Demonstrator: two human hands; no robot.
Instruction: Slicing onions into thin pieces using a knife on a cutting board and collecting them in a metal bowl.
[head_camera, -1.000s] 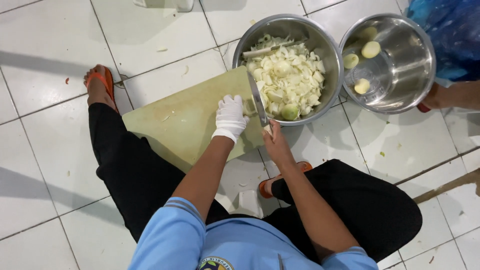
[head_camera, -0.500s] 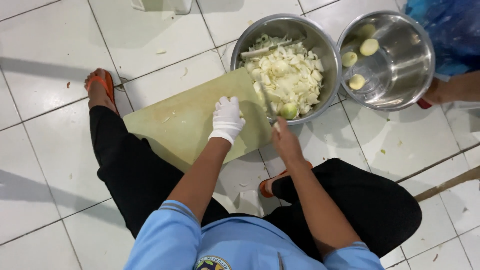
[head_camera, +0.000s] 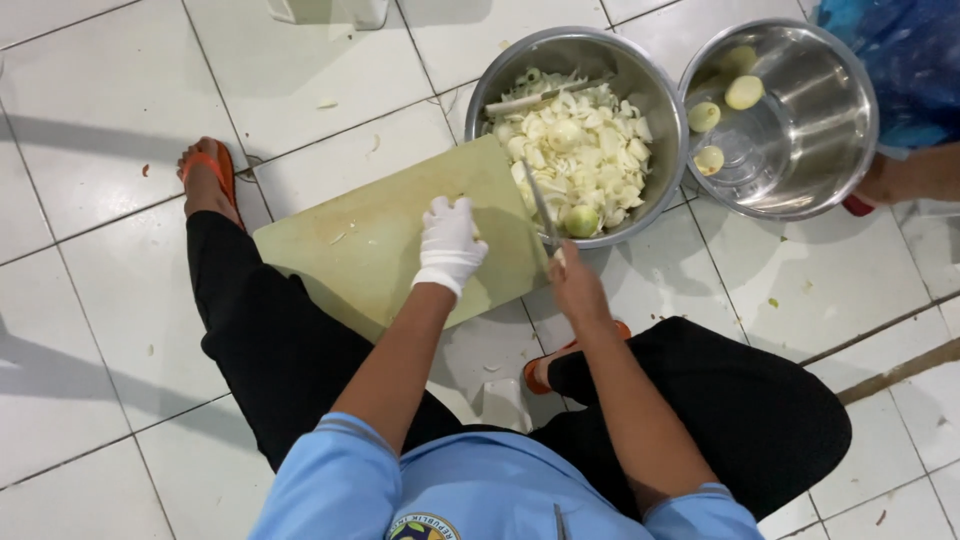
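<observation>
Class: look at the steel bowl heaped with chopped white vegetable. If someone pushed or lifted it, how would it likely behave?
The steel bowl looks nearly full of chopped pieces, so it is probably fairly heavy. Its smooth metal on the glossy tiled floor would likely slide rather than tip. Loose pieces heaped near the rim might spill if it is jolted.

Cutting board (head_camera: 380, 235) on floor (head_camera: 120, 120) between knees. Left hand (head_camera: 449, 243) on board's right part. Right hand (head_camera: 573, 287) just right of it, at board's right edge, gripping knife (head_camera: 540, 208). Blade reaching over bowl of chopped pieces (head_camera: 575, 135), far right of board. Second bowl (head_camera: 800, 130) further right, holding three peeled pieces (head_camera: 744, 92).
</observation>
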